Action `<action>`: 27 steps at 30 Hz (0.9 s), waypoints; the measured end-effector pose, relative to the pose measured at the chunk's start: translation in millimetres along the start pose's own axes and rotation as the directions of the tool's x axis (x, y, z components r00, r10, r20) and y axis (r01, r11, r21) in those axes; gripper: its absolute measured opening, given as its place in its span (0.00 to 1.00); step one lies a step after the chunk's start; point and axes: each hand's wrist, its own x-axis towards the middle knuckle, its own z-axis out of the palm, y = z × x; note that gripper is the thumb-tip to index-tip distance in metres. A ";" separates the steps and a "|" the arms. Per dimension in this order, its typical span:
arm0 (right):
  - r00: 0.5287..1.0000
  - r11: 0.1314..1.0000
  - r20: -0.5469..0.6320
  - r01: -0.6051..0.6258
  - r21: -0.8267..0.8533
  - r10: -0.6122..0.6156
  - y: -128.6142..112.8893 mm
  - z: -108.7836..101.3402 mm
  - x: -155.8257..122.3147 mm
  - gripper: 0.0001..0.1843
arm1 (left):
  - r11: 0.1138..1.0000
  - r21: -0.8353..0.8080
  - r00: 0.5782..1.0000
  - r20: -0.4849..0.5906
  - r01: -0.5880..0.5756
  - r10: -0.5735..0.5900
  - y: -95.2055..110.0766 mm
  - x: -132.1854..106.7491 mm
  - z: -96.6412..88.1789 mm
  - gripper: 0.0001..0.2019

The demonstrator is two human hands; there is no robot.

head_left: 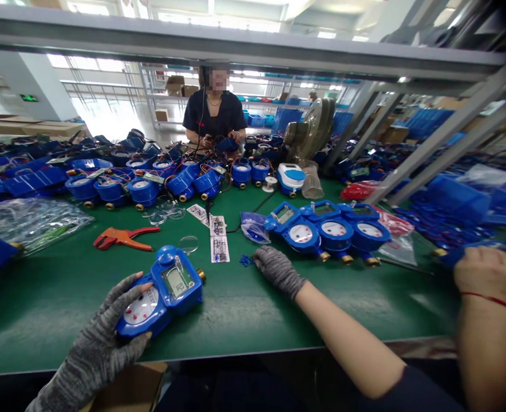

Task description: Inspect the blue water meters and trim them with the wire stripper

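My left hand (107, 329), in a grey glove with bare fingertips, is wrapped round a blue water meter (167, 320). The meter sits tilted near the table's front edge, its small display and round white dial facing up, a brass fitting at its far end. Farther right, my right hand (276, 269), gloved too, rests on the green table with its fingers pressed together beside a small pile of blue pieces (246, 261). What its fingertips hold, if anything, is hidden. Past that hand stand three blue water meters with displays (334, 229) in a row.
Orange-red pliers (126, 237), printed label strips (219, 239) and a bag of blue parts (255, 227) lie on the table. Rows of blue meters (143, 191) stand behind. A co-worker's hand (489, 274) is at the right; another person (214, 114) works opposite.
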 end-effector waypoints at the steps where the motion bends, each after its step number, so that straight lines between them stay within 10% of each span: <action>1: 0.999 1.000 0.018 0.027 -0.009 -0.027 -0.8 -3.7 0.3 0.10 | 1.000 -0.006 1.000 -0.003 0.002 -0.002 -0.4 -0.3 0.2 0.27; 27: 0.999 1.000 -0.042 -0.002 -0.017 0.001 5.0 -1.1 -0.3 0.08 | 1.000 0.019 1.000 -0.013 0.008 -0.008 -5.7 -4.4 3.7 0.26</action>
